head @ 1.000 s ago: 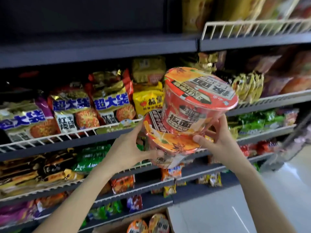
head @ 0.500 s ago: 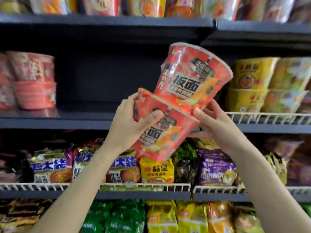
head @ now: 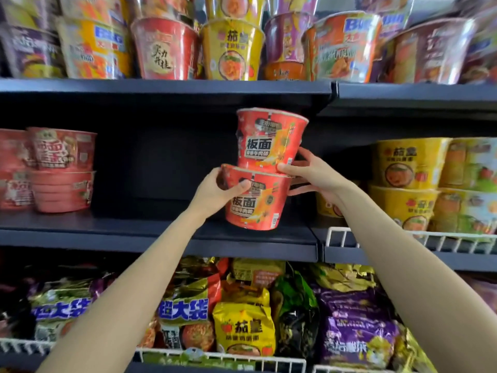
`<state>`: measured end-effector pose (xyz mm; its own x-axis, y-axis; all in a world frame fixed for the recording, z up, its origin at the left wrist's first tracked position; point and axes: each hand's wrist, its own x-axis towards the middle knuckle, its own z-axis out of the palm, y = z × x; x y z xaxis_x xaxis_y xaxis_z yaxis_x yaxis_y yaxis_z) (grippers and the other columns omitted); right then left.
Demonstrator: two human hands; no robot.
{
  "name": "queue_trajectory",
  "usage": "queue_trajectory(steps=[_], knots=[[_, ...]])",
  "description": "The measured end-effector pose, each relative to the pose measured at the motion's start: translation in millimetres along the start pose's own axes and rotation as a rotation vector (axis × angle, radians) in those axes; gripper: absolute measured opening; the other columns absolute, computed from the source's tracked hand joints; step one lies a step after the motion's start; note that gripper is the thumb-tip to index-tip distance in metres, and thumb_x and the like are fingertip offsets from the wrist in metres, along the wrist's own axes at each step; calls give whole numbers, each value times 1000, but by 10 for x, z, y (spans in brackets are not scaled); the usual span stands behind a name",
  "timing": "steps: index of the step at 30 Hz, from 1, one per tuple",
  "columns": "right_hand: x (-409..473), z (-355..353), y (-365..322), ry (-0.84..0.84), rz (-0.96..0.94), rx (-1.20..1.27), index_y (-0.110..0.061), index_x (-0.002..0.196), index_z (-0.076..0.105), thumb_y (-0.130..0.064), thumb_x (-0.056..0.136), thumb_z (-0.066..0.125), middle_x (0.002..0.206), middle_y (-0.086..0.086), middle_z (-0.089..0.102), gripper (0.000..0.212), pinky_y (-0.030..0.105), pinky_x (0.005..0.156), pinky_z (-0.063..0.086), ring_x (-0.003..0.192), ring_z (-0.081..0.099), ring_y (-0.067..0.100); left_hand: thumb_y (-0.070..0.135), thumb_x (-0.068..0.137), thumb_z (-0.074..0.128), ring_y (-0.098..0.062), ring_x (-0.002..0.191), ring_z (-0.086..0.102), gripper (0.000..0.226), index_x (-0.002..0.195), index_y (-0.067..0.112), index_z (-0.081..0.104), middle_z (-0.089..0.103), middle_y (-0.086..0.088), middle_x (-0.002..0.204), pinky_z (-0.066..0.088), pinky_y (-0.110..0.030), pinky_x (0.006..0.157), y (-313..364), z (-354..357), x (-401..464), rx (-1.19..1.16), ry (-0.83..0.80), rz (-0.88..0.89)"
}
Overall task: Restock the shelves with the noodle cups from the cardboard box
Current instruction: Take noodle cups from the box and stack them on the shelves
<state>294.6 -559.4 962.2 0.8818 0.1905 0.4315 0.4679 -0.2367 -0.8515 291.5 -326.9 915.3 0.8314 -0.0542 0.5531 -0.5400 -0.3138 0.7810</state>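
Observation:
Two red noodle cups are stacked upright, the upper cup [head: 270, 140] standing on the lower cup [head: 255, 203]. My left hand [head: 215, 192] grips the lower cup's left side, thumb across its front. My right hand [head: 309, 175] holds the stack from the right, thumb at the upper cup's base and fingers behind. The stack hovers just over the dark middle shelf [head: 150, 235], near its right end. The cardboard box is out of view.
More red cups [head: 60, 169] are stacked at the shelf's left end, with a bare gap between them and my stack. Yellow cups [head: 406, 184] sit behind a white wire rail [head: 376, 238] to the right. Mixed cups [head: 231, 49] fill the shelf above, noodle bags [head: 244, 329] the one below.
Both hands have lifted the two cups up from the lower shelves to the middle shelf. The tilted stack now stands upright, and my view has risen.

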Motion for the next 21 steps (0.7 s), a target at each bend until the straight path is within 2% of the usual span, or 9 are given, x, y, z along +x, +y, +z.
queue_trajectory(steps=[4,8,12,17,20,21], knots=[[421,-139,125,-17,20,-43,-22,140,39,-27,76,78,116,-4,62,76,41,74,59,96,67,19,47,69,76,-10,107,54,79,134,16,45,57,-1,129,43,-23,84,-206,183,393,77,23,-62],[769,-234,315,-46,85,-41,-22,139,39,-26,79,75,125,0,59,70,44,86,54,110,59,21,50,67,78,-18,121,51,82,135,19,45,54,1,133,43,-30,94,-347,396,772,135,12,-113],[950,-283,537,-46,94,-2,-22,137,40,-26,82,72,128,0,57,64,46,93,47,116,54,22,50,68,77,-19,124,50,83,137,18,43,52,0,136,41,-31,96,-442,561,1002,163,-26,-148],[966,-219,754,-59,77,9,-21,140,40,-32,79,74,131,-2,58,71,43,105,41,120,55,20,55,66,74,-20,122,50,87,136,20,38,51,-1,137,43,-39,102,-638,666,1037,114,-29,-201],[908,-138,727,-98,27,-159,-20,141,38,-30,84,70,131,-4,55,67,32,103,41,119,53,14,55,74,70,-22,121,52,80,135,14,37,53,-2,133,44,-36,99,-665,732,1057,237,18,-190],[877,-108,712,-102,13,-258,-20,142,36,-28,86,68,135,-1,52,65,33,103,41,122,51,16,57,75,68,-24,122,51,81,135,13,37,52,-4,135,44,-36,98,-662,769,1066,310,38,-179]])
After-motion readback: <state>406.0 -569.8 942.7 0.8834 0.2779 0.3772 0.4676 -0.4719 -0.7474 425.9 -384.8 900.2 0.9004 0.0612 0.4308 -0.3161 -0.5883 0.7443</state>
